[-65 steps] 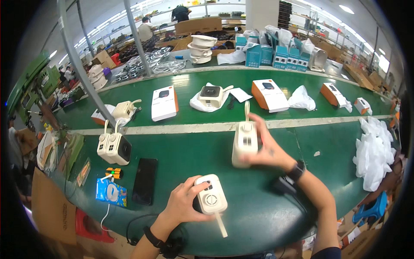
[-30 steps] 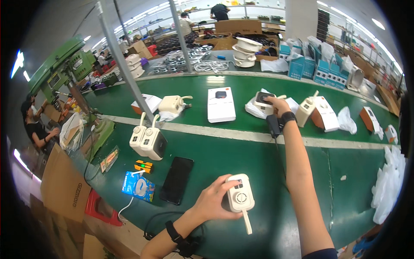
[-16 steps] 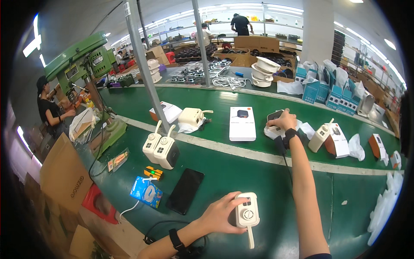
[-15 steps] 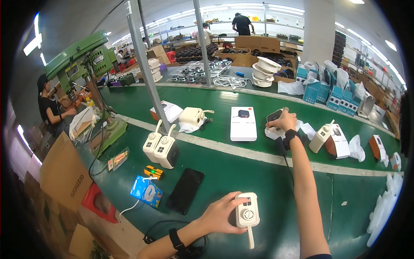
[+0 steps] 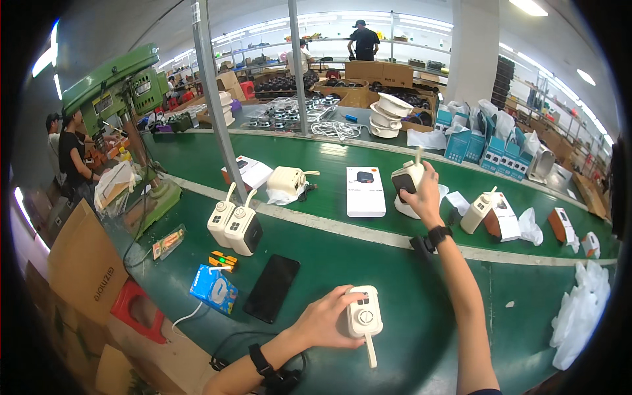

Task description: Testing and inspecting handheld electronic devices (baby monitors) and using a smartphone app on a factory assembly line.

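Note:
Near the front of the green bench, my left hand (image 5: 327, 318) is wrapped round a cream boxy device (image 5: 365, 318) with a round dial, small dark buttons and a strap pointing toward me. Farther off, over the green conveyor belt, my right hand (image 5: 426, 195) grips a second cream device (image 5: 409, 172) by its side. That one is tilted, with a dark panel and its strap upward. White wrapping lies under it. Two more cream devices (image 5: 242, 230) stand side by side left of centre, straps up. A black phone (image 5: 272, 288) lies between them and my left hand.
A white printed box (image 5: 365, 192) lies on the belt left of my right hand. Another cream device (image 5: 475, 212), an orange-and-white box (image 5: 504, 220) and plastic wrapping are to the right. A metal post (image 5: 217, 92) rises at the belt's edge. A green drill press (image 5: 118, 99) stands at left, people beyond it.
My right hand has picked up the device from the belt and tilted it upward, strap raised. My left hand still holds its device. The whole view has shifted slightly.

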The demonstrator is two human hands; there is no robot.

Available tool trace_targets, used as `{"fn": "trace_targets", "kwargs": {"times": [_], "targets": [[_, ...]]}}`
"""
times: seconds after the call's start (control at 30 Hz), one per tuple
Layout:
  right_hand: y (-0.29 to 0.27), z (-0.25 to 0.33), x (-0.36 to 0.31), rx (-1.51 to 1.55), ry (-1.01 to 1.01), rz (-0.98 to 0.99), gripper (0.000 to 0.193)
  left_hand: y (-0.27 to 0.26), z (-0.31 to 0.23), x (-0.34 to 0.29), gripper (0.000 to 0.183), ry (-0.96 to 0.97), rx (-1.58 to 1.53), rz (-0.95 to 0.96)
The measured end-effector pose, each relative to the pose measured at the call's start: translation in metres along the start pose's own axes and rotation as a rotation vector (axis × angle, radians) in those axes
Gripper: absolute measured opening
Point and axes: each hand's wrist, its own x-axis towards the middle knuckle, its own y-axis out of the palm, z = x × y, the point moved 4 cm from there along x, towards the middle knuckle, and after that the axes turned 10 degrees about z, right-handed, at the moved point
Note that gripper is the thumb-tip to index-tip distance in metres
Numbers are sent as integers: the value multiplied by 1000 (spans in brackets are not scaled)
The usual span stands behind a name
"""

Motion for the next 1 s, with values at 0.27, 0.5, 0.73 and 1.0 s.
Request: {"fn": "trace_targets", "kwargs": {"times": [0.27, 0.5, 0.73, 1.0], "targets": [[-63, 73, -101, 933, 118, 686, 82, -16, 13, 0, 82, -54, -74, 64], [-75, 81, -154, 1107, 90, 1152, 70, -21, 14, 5, 88, -36, -226, 249], [-71, 118, -152, 1012, -61, 1376, 87, -32, 10, 1, 83, -21, -266, 299], [-48, 133, -145, 1031, -268, 1437, 91, -39, 0, -3, 81, -180, -106, 365]]}}
